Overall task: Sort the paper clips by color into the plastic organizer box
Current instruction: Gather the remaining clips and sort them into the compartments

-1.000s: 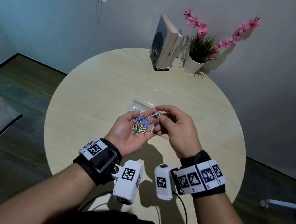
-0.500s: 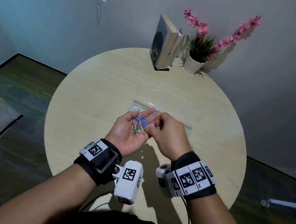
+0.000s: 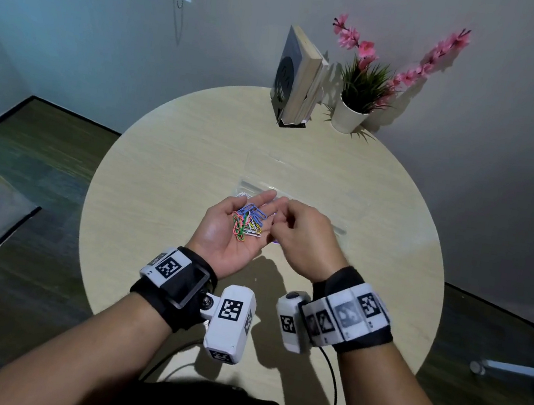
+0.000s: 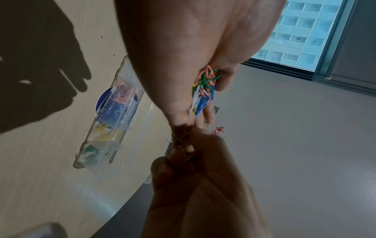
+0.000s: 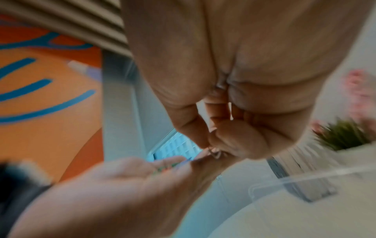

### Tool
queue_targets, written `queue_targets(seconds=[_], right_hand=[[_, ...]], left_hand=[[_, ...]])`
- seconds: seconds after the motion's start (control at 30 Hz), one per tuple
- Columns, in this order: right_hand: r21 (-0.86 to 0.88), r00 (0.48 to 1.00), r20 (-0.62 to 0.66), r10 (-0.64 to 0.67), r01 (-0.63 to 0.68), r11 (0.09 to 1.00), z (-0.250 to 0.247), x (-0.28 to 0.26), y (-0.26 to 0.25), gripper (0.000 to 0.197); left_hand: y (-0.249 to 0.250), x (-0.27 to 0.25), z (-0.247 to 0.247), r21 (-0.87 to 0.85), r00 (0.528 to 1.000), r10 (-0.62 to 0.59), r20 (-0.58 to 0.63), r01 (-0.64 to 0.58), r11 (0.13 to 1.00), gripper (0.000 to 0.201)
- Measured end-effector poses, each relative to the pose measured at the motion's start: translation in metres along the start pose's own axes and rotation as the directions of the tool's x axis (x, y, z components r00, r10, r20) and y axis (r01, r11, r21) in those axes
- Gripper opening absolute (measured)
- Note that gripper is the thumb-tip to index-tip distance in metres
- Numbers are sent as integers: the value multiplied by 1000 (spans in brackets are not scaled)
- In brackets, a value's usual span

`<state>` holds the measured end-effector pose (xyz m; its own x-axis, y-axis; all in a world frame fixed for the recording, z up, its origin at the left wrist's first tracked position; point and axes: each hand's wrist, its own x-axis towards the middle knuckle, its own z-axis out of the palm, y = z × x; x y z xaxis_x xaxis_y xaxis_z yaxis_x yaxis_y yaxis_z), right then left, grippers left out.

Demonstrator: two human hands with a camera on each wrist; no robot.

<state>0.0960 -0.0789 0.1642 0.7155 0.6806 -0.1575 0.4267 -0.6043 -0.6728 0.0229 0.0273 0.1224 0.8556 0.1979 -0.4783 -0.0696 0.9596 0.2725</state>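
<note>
My left hand (image 3: 219, 233) lies palm up over the table, and on its relaxed fingers rests a mixed pile of coloured paper clips (image 3: 248, 222). The left wrist view shows the same pile of clips (image 4: 203, 91) from the side. My right hand (image 3: 301, 238) is right beside the left fingertips with its fingers curled. In the blurred right wrist view its thumb and fingertip pinch one pale clip (image 5: 215, 154). The clear organizer box (image 3: 338, 225) lies open just beyond both hands. Its compartments (image 4: 86, 142) hold white, pink, blue, yellow and green clips, each colour apart.
The round wooden table (image 3: 168, 159) carries books in a black stand (image 3: 297, 82) and a potted plant with pink flowers (image 3: 357, 101) at its far edge. A blue disc (image 4: 101, 101) shows beneath the box. Cables hang off the near edge.
One second ago my right hand held a pale clip above the left fingers. It dipped to the pile, and now sits slightly to the right, fingers curled. The left hand stayed put.
</note>
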Motion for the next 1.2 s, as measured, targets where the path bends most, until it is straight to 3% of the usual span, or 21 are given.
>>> queue_targets(seconds=[0.07,0.1,0.17,0.2,0.27,0.33,0.37,0.43,0.47,0.53,0.8,0.93,1.03,1.13,1.2], right_hand=[[266,995,-20,102,-93,960,-1,2,6,16],[447,988,-5,157,-139,884,-2,2,8,15],[761,969,74,236,-208,615,-4,0,7,20],[839,962,111,249,-225,495,-6,-2,5,22],[885,961,148,233,-234,404,-4,-4,1,22],[853,972,137,192,-215,476,1,-4,0,28],[780,985,89,147,-160,605,4,-4,1,31],[418,1000,2,-24,21,908,8,-4,4,21],[216,995,15,-101,95,972,9,-4,5,16],[-20,987,70,-145,147,989,11,-4,4,12],[-350,951,195,-241,297,888,11,2,-3,12],[-298,938,142,-316,345,890,12,-3,0,14],[-112,955,120,-271,284,952,13,-2,8,20],[157,984,147,-101,78,985,9,4,19,32],[377,986,158,53,-109,920,7,12,31,35]], left_hand=[[1,0,0,-10,1000,-1,5,1,1000,40],[2,0,-1,-14,1000,2,13,-1,1000,40],[2,1,-1,-28,1000,4,25,-4,1000,38],[2,2,-2,-36,1000,5,30,-4,999,38],[1,2,-1,-44,999,6,37,-5,999,40],[0,3,-1,-38,1000,9,29,-8,999,39],[0,4,-1,-30,1000,7,25,-6,1000,38],[2,4,-3,-7,1000,1,26,0,1000,40],[3,4,-4,9,1000,-3,31,3,1000,40],[5,4,-5,37,999,-8,40,6,999,41],[3,5,-8,99,1000,-19,9,18,995,43],[5,7,-11,99,999,-26,21,24,995,43],[5,9,-13,76,1000,-10,14,9,997,42],[7,13,-19,53,1000,-4,4,4,999,42],[11,16,-24,6,1000,1,11,-1,1000,40]])
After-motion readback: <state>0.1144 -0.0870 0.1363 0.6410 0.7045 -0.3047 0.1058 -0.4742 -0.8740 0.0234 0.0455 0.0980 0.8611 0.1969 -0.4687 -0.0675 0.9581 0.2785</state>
